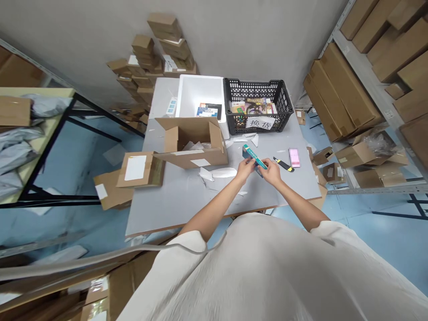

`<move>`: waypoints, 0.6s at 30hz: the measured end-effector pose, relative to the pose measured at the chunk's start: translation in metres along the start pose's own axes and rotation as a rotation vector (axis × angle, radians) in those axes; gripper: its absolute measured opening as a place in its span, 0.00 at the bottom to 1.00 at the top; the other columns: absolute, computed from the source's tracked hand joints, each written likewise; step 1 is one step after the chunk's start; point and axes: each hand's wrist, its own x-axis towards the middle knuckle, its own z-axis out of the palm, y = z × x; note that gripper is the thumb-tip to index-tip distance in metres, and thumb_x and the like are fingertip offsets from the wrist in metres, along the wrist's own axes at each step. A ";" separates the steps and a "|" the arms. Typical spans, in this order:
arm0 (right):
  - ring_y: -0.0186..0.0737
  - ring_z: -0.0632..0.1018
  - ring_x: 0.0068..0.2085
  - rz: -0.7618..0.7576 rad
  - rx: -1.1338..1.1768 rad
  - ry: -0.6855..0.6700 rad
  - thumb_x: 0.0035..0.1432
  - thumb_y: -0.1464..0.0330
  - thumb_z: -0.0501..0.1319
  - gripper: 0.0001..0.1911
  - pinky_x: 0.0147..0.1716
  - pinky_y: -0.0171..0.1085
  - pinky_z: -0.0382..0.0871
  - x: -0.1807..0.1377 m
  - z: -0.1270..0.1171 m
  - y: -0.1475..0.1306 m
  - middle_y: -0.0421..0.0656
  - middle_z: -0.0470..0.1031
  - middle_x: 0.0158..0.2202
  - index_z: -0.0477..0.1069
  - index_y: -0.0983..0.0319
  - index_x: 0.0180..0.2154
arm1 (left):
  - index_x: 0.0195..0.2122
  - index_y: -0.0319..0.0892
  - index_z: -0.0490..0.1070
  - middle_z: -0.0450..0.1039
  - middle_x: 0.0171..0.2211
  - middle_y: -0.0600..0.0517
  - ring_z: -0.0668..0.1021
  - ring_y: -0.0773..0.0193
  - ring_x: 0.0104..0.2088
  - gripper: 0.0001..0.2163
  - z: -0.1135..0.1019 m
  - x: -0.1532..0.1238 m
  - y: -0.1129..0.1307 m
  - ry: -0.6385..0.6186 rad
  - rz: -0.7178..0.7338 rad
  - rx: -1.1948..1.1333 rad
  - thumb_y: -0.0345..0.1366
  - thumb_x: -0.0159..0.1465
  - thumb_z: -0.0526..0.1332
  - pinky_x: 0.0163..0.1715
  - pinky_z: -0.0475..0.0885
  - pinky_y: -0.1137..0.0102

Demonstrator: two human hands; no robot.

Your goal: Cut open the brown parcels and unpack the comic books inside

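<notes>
Together both hands (pixel 259 169) grip a flat, teal rectangular box (pixel 254 156).

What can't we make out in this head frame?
Head view only:
- Teal box: print too small to read. Its near end is covered by the left hand and right hand.
- Carton: inside partly hidden by its front wall.
- Crate: contents sit behind the mesh and the paper label. Titles too small.
- Table: part of the near edge is hidden by the shirt.
</notes>
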 end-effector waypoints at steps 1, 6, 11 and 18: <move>0.56 0.82 0.53 -0.065 -0.067 -0.021 0.67 0.61 0.69 0.12 0.59 0.50 0.73 -0.003 0.001 -0.004 0.47 0.89 0.48 0.83 0.54 0.51 | 0.46 0.41 0.80 0.87 0.42 0.44 0.89 0.53 0.46 0.17 0.003 -0.001 0.001 0.016 0.016 -0.027 0.47 0.65 0.77 0.51 0.83 0.60; 0.61 0.77 0.62 -0.272 -0.229 -0.101 0.73 0.60 0.67 0.19 0.63 0.53 0.66 -0.015 0.008 -0.019 0.54 0.85 0.61 0.82 0.57 0.60 | 0.43 0.43 0.78 0.86 0.39 0.48 0.87 0.55 0.42 0.13 0.001 0.000 0.006 0.091 0.077 -0.098 0.44 0.64 0.76 0.46 0.84 0.62; 0.60 0.76 0.66 -0.212 -0.182 -0.108 0.77 0.57 0.61 0.21 0.66 0.55 0.66 -0.009 0.004 -0.006 0.52 0.82 0.66 0.82 0.56 0.62 | 0.38 0.44 0.74 0.82 0.31 0.53 0.83 0.60 0.33 0.11 -0.015 0.000 0.010 0.175 0.004 -0.155 0.42 0.60 0.72 0.36 0.79 0.68; 0.56 0.84 0.56 0.142 0.098 -0.124 0.68 0.54 0.70 0.26 0.61 0.53 0.77 0.007 -0.022 0.026 0.55 0.86 0.59 0.81 0.60 0.61 | 0.37 0.46 0.70 0.77 0.27 0.57 0.77 0.65 0.26 0.14 -0.029 0.000 0.019 0.172 -0.022 -0.209 0.42 0.56 0.72 0.28 0.71 0.73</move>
